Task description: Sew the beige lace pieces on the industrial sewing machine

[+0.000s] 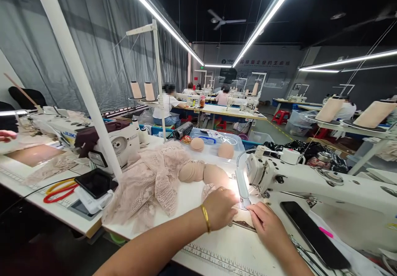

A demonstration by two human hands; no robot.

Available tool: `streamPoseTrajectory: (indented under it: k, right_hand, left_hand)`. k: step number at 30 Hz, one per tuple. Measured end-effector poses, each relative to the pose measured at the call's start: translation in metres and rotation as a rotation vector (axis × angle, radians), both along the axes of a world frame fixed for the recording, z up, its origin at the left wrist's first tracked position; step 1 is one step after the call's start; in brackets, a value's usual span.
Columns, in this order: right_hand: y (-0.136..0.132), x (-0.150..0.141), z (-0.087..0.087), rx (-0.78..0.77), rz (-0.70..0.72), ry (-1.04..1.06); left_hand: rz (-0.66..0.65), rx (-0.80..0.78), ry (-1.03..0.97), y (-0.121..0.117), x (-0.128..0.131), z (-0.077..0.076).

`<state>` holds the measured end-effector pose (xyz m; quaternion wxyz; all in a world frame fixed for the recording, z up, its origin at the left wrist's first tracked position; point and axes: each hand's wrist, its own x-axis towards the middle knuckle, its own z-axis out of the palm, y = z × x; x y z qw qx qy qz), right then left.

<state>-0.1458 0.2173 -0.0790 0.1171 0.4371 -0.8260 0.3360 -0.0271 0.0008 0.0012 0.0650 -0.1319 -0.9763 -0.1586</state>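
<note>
At the needle end of a white sewing machine (pixel 288 172), my left hand (pixel 220 207) bends its fingers down over pale beige fabric (pixel 243 216), a yellow bangle on the wrist. Just right of the needle area, my right hand (pixel 265 222) pinches the edge of that fabric with thumb and fingertips. A lit lamp head (pixel 242 185) partly hides the stitching spot. Beyond my left hand lie stacked beige bra cups (pixel 192 171) and another cup pile (pixel 215 174). Heaped beige lace (pixel 149 181) spreads to the left.
A black phone (pixel 313 232) lies on the machine bed beside metal tools. Behind the cups sits a clear plastic bin lid (pixel 206 154) with two loose cups. A white pole (pixel 77 77) rises at left, near a second machine (pixel 119 145). Co-workers sit farther back.
</note>
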Motion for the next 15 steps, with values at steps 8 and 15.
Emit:
streamPoseTrajectory:
  k: [8, 15]
  right_hand:
    - [0.0, 0.0, -0.004, -0.044, 0.007, -0.095]
    - [0.001, 0.021, 0.013, -0.119, 0.034, -0.325]
  left_hand:
    - [0.159, -0.208, -0.125, -0.003, -0.046, -0.024]
    - [0.178, -0.127, -0.099, -0.02, -0.021, -0.01]
